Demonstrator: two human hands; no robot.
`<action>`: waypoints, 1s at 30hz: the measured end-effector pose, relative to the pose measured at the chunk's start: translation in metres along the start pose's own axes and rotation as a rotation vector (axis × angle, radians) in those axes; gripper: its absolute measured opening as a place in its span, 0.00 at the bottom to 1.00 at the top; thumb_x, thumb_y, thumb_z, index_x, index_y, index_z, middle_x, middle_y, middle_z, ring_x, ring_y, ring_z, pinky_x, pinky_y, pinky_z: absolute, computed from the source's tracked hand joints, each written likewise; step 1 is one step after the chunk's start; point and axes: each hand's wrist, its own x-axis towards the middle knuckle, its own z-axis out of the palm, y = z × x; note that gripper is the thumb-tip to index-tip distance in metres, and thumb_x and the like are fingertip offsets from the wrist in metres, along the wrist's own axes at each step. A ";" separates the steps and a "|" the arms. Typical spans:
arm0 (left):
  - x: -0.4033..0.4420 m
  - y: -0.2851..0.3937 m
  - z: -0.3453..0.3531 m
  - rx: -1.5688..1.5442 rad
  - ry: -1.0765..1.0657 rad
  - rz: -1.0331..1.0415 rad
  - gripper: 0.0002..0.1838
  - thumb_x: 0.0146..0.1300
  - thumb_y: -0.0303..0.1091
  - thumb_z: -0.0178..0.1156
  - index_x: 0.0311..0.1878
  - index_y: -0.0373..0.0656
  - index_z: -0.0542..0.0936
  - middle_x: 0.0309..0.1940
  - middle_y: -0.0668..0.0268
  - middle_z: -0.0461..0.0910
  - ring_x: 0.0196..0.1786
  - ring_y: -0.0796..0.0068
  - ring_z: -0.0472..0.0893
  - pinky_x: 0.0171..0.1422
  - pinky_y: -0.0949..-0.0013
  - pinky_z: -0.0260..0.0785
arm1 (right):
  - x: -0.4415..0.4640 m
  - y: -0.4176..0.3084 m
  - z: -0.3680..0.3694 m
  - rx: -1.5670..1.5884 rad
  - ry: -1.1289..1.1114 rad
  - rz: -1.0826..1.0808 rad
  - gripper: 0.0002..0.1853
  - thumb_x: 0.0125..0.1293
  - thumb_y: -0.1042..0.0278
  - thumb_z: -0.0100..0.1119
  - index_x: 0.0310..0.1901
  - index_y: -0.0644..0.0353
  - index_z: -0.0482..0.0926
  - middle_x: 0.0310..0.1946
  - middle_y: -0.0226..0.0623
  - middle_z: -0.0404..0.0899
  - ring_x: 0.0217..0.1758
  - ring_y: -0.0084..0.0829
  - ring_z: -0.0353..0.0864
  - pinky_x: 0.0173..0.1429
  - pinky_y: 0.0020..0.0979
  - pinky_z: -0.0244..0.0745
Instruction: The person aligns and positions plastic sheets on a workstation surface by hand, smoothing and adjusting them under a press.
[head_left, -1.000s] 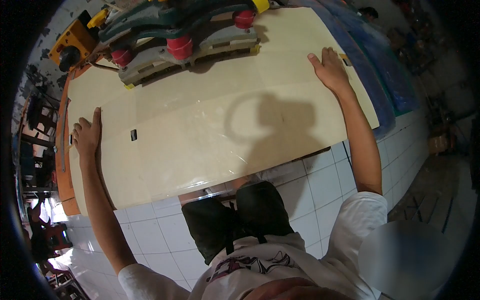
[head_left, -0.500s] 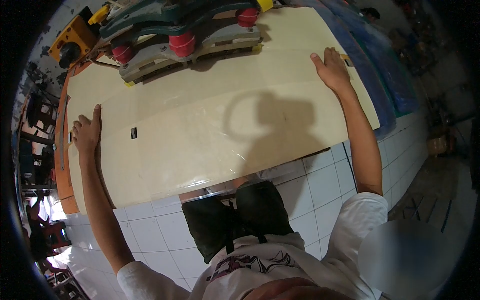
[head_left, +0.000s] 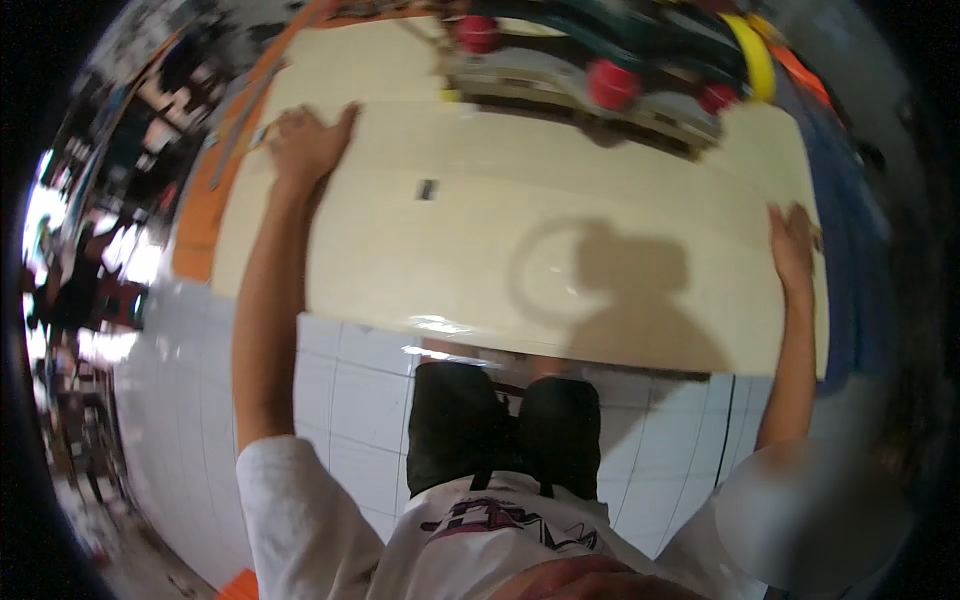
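Observation:
A large cream sheet [head_left: 480,260] with a glossy front edge lies across the table in front of me. My left hand [head_left: 308,145] rests open on its left side, thumb spread away from the fingers. Near that hand, a small black rectangle [head_left: 427,190] shows on the sheet. Over at the right edge, my right hand [head_left: 792,248] also lies open, with its fingers and thumb apart. Neither hand holds anything. Above the sheet's far side sits a dark green machine frame [head_left: 590,40] with red round parts [head_left: 613,84] and a metal bar [head_left: 550,100] below.
An orange board edge [head_left: 200,235] and a metal strip [head_left: 232,135] run along the left. Blue sheeting [head_left: 850,240] hangs beyond the right edge. A yellow ring-shaped part [head_left: 750,58] is at the machine's right end. White floor tiles [head_left: 370,400] lie below.
My view has turned, so the sheet, machine and both hands appear shifted right and rotated. Both hands stay open at the sheet's left and right sides.

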 end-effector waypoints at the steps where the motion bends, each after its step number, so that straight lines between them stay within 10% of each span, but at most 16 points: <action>1: -0.001 -0.003 0.009 -0.047 0.046 0.009 0.57 0.60 0.79 0.37 0.73 0.30 0.57 0.73 0.40 0.54 0.78 0.46 0.50 0.78 0.45 0.38 | -0.005 -0.010 -0.010 0.041 -0.052 0.030 0.47 0.72 0.33 0.36 0.72 0.74 0.51 0.76 0.56 0.46 0.81 0.46 0.41 0.81 0.40 0.35; 30: -0.010 0.002 0.000 -0.137 -0.007 -0.009 0.58 0.60 0.78 0.37 0.73 0.28 0.54 0.74 0.35 0.48 0.79 0.42 0.43 0.77 0.36 0.31 | -0.006 -0.016 -0.015 -0.010 -0.084 0.046 0.46 0.72 0.31 0.32 0.74 0.70 0.50 0.77 0.54 0.43 0.81 0.46 0.38 0.81 0.40 0.33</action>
